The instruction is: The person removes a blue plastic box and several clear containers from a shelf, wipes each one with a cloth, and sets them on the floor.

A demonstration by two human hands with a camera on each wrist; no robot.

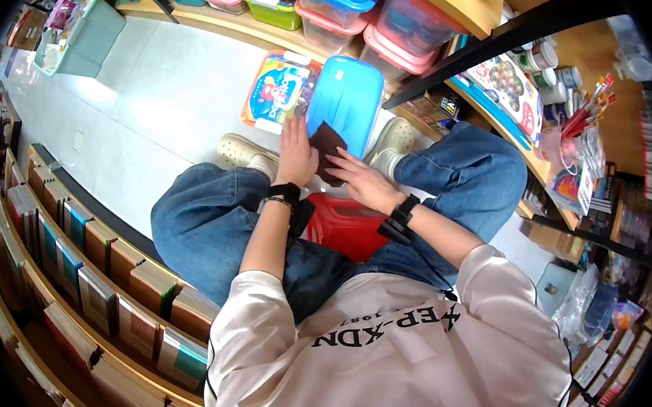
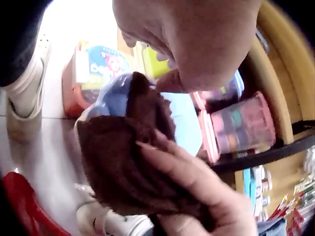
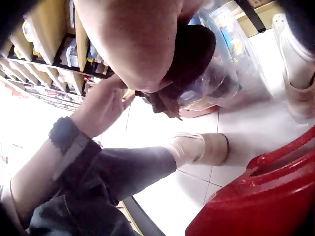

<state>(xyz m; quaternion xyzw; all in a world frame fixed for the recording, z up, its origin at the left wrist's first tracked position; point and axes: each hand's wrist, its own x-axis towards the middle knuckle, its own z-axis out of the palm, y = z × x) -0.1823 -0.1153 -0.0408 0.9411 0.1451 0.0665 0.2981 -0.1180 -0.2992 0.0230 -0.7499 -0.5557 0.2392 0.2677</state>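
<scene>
Shop shelving (image 1: 77, 246) is crowding the white floor (image 1: 157, 102). At twelve o'clock from the knees, the blue box (image 1: 348, 94) is leaning upright. The left hand (image 1: 295, 156) is bracing it with flat fingers, so the right hand (image 1: 362, 181), fingers straight, is pressing a brown cloth (image 1: 326, 150) firmly against it.

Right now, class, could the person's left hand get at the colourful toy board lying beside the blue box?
Probably yes. The left hand rests at the edge of the blue box, right next to the toy board, and nothing appears to lie between them.
</scene>
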